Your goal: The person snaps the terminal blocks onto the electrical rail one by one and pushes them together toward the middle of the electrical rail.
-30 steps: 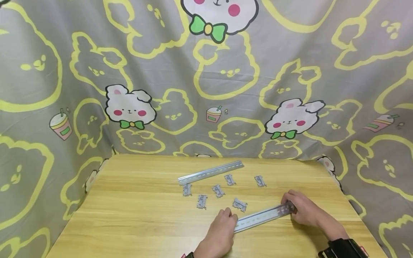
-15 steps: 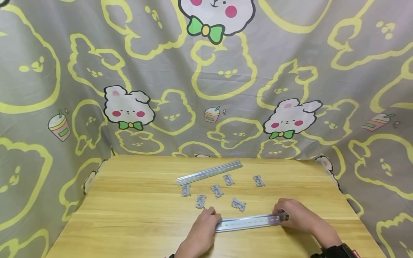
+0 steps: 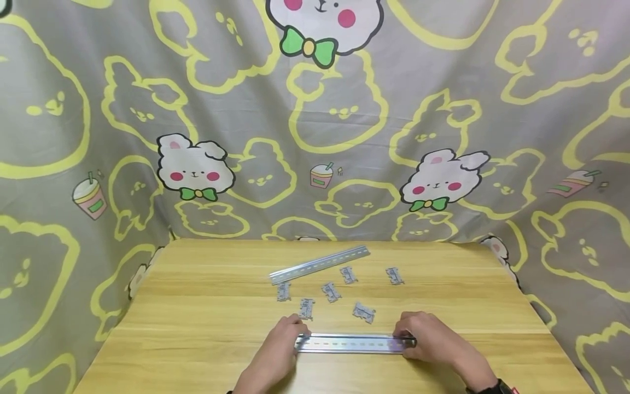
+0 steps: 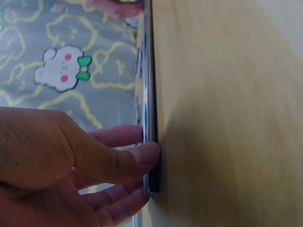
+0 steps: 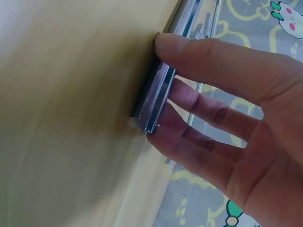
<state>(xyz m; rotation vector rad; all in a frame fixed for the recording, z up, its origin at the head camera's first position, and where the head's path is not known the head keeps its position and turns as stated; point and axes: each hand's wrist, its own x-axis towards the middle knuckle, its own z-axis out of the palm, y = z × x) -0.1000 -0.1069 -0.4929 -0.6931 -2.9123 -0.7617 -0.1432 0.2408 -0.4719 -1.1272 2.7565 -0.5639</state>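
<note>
The left hand (image 3: 275, 347) and right hand (image 3: 430, 336) pinch opposite ends of the slotted metal DIN rail (image 3: 349, 343), nearer than the grey terminal blocks (image 3: 364, 313) (whether it touches the tabletop (image 3: 197, 306), I cannot tell); even pressure should keep it level.

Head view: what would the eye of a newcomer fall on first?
Probably the patterned cloth behind the table, with its white rabbits. Then, at the near side, the left hand and right hand grip a slotted metal rail by its ends. Beyond it lie six small grey parts and a second rail.
</note>
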